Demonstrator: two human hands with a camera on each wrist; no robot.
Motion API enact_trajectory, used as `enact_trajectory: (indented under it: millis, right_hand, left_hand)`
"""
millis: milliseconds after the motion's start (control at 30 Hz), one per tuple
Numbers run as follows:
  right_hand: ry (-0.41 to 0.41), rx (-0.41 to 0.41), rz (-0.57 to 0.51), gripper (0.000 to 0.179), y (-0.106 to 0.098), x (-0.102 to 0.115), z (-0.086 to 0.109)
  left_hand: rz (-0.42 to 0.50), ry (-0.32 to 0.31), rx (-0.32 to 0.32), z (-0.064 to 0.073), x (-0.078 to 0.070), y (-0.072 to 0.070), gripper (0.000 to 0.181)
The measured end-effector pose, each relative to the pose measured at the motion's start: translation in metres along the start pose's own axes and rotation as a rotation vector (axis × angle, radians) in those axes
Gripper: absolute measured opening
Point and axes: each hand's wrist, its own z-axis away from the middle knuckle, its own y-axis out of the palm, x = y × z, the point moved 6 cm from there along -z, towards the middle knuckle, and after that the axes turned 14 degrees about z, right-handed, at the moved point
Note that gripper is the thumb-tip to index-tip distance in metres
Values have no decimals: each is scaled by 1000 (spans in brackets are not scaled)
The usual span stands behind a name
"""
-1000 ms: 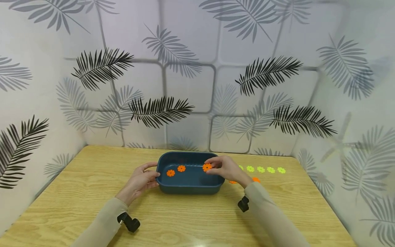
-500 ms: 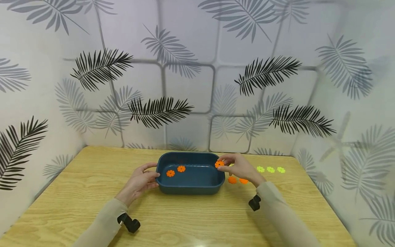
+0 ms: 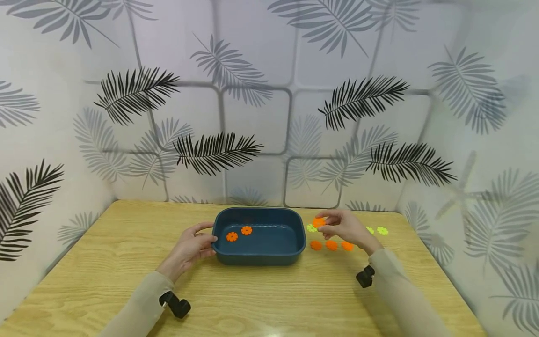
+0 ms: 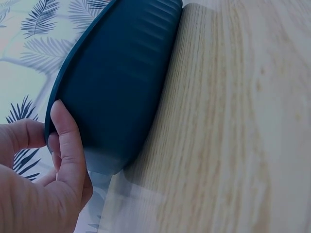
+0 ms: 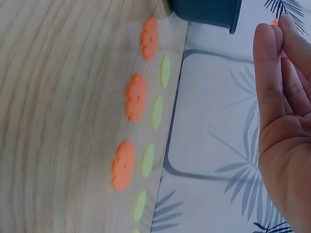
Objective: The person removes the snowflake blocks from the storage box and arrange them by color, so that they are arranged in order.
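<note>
A dark blue rectangular container (image 3: 258, 260) sits on the wooden table, with two orange flower-shaped discs (image 3: 232, 237) inside, toward its left end. My left hand (image 3: 193, 245) pinches the container's left rim between thumb and fingers; the left wrist view shows the fingers against the outer wall (image 4: 121, 73). Just right of the container, my right hand (image 3: 345, 228) holds another orange flower-shaped disc (image 3: 318, 223) raised between thumb and fingertips. In the right wrist view that disc is almost wholly hidden behind the fingers (image 5: 269, 53).
Three orange discs (image 3: 331, 245) lie in a row right of the container. Behind them runs a row of several yellow-green flower-shaped discs (image 3: 382, 230), partly covered by my right hand. A leaf-patterned wall (image 3: 258, 117) rises at the table's back edge.
My right hand has moved right, carrying the orange disc from over the container out past its right rim. My left hand and the two discs inside the container have stayed put.
</note>
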Motion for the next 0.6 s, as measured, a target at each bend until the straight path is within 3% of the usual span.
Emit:
enact_trajectory:
  millis: [233, 600]
  right_hand:
    - [-5, 6, -10, 45, -11, -16, 11]
    - [64, -4, 3, 51, -25, -39, 25]
  left_hand:
    - [3, 2, -1, 0, 0, -1, 58]
    - [-4, 4, 2, 1, -1, 0, 56]
